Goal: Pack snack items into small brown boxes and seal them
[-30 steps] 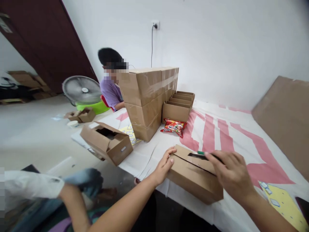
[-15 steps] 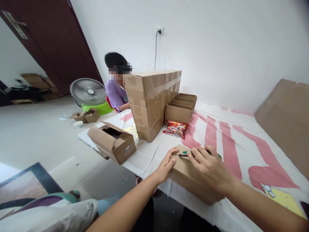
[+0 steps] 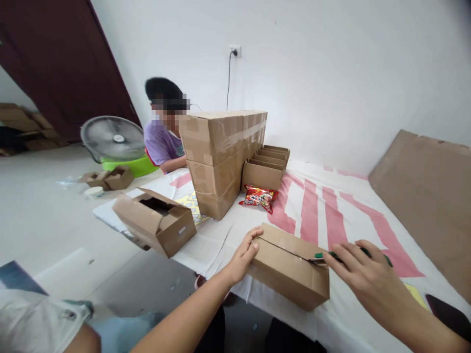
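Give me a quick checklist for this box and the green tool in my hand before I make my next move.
1. Left hand on the box: ok, it rests at the box's left end, apart from the tool.
2. Right hand holding the green tool: ok, fingers closed around it.
3. Tool tip at the top seam: ok, it is by the seam towards the box's right end.
4. How deep the tip sits: cannot tell.
5. Red packet out of the way: ok, it lies beyond the box, apart from it.
6. Hand of the person in the white sleeve: cannot tell, it is out of view.
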A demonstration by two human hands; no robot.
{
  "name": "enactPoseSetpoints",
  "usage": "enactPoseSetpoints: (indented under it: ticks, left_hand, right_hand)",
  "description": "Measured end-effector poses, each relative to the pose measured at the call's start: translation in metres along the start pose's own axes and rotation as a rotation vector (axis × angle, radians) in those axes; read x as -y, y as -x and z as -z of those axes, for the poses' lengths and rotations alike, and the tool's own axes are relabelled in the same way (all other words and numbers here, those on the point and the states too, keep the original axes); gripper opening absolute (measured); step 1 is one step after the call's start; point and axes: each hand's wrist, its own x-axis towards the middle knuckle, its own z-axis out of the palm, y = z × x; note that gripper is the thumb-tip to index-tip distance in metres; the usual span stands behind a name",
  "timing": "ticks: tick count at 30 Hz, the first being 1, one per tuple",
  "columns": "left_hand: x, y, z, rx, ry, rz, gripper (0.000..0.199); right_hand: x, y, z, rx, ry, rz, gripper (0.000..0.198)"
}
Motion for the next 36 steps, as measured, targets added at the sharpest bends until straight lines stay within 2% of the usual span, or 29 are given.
enactPoseSetpoints:
  ticks: [3,5,8,12,15,17,19,22,24,25,27,29,33,36]
  left_hand:
    - [0.002,0.001,0.000,-0.002,0.009,0.003,0.050]
    - [0.002,0.001,0.001,-0.003,0.007,0.009,0.051]
    - [0.003,0.002,0.001,0.001,-0.001,0.010,0.050]
    - [0.004,0.002,0.001,-0.007,0.015,0.002,0.050]
    - [0.005,0.002,0.000,-0.012,0.024,0.006,0.050]
    - [0.005,0.002,0.000,-0.008,0.026,0.007,0.050]
    - [0.006,0.002,0.000,-0.002,0.028,0.006,0.051]
    - [0.007,0.001,0.000,-0.001,0.035,0.012,0.051]
    - [0.007,0.001,-0.001,-0.009,0.039,0.018,0.051]
    - [0.007,0.001,-0.001,-0.014,0.041,0.018,0.050]
    - [0.007,0.000,-0.002,-0.019,0.042,0.015,0.050]
    - [0.006,0.001,-0.002,-0.017,0.048,0.015,0.050]
    - [0.004,0.001,-0.002,-0.019,0.064,0.021,0.051]
    - [0.004,0.001,-0.002,-0.016,0.055,0.013,0.050]
  right_hand:
    - [-0.016,0.042,-0.022,0.016,-0.109,-0.218,0.039]
    - [-0.020,0.074,-0.049,0.055,-0.260,-0.397,0.031]
    - [-0.011,0.114,-0.096,0.096,-0.423,-0.609,0.031]
    - [0.020,0.139,-0.141,0.247,-0.565,-0.735,0.032]
    - [0.031,0.138,-0.151,0.380,-0.603,-0.731,0.037]
    - [0.023,0.129,-0.148,0.459,-0.622,-0.710,0.039]
    - [0.005,0.112,-0.138,0.472,-0.641,-0.728,0.039]
    - [-0.021,0.068,-0.108,0.306,-0.637,-0.841,0.037]
    - [-0.026,0.028,-0.085,0.217,-0.746,-0.879,0.039]
    - [-0.023,0.008,-0.074,0.216,-0.859,-0.868,0.040]
    - [-0.009,-0.030,-0.058,0.274,-1.045,-0.755,0.037]
    - [0.008,-0.060,-0.052,0.353,-1.136,-0.647,0.033]
    - [0.031,-0.092,-0.058,0.480,-1.001,-0.600,0.029]
    - [0.037,-0.099,-0.064,0.493,-0.896,-0.620,0.023]
